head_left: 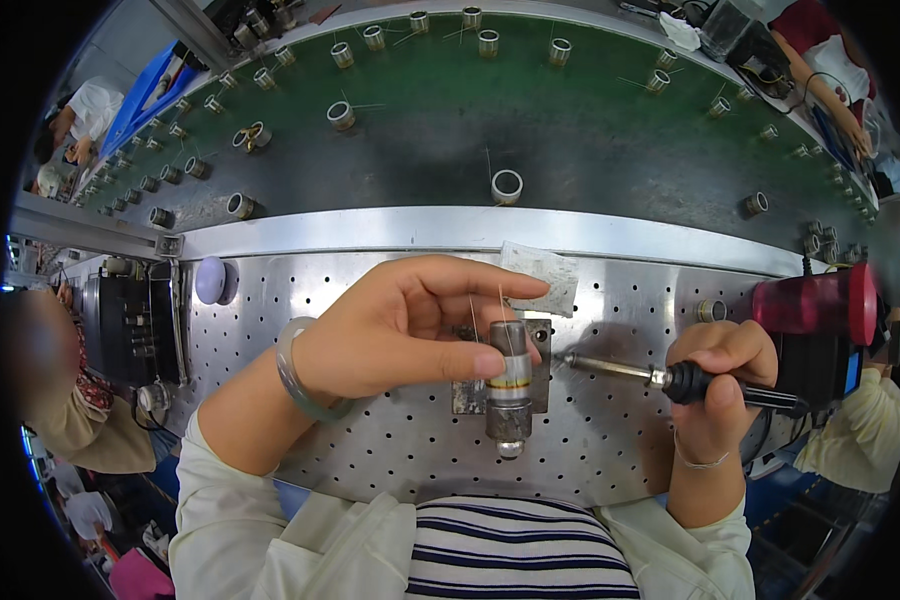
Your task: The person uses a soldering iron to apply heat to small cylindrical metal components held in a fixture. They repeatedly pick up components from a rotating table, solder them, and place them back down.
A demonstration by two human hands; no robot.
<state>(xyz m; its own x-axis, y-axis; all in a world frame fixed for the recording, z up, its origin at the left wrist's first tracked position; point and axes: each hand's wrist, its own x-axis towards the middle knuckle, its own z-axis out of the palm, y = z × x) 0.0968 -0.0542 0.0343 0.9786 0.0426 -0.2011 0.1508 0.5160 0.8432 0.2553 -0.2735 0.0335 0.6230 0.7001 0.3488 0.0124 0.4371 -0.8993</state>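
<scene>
A dark metal post [507, 420] with a rounded near end lies on a small metal block [541, 385] on the perforated bench. Around the post sits a silvery ring with a yellow-brown band [510, 372], and thin wires rise near it. My left hand [395, 325] pinches this ring, thumb on its near left side and a fingertip at its right. The index finger stretches out above the post. In my right hand [722, 385] is a soldering iron [610, 368], gripped by its black handle. Its tip points left, just right of the block, apart from the ring.
Beyond the bench [370, 460] runs a green conveyor belt [420, 130] carrying many metal rings with wires. A grey pad [540, 275] lies behind my hands. At right stand a loose ring [711, 310] and a red cylinder [810, 306]; at left, a lilac oval object [210, 280]. Co-workers sit on both sides.
</scene>
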